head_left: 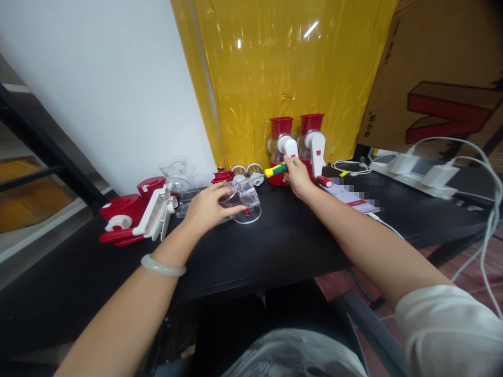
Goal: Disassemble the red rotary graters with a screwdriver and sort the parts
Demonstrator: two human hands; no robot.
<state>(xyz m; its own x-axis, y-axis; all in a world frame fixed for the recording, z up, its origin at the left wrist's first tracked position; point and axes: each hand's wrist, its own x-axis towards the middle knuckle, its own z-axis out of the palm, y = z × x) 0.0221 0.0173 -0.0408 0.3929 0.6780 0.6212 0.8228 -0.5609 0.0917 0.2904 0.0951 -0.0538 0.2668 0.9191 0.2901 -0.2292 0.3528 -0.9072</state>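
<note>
Gripping clear housing (250, 198) nr tabletop (271, 251) back edge, L hand (208, 205) prob. steadies it; R hand (297, 177) clenches screwdriver (276, 170), tip unclear.

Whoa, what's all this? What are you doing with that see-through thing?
A person's left hand is gripping a clear plastic part over the black table. The right hand holds a green and yellow screwdriver, pointed toward that part; whether its tip touches is too blurry to tell. Two red and white gadgets stand upright at the back, and red and white pieces sit to the left.
</note>
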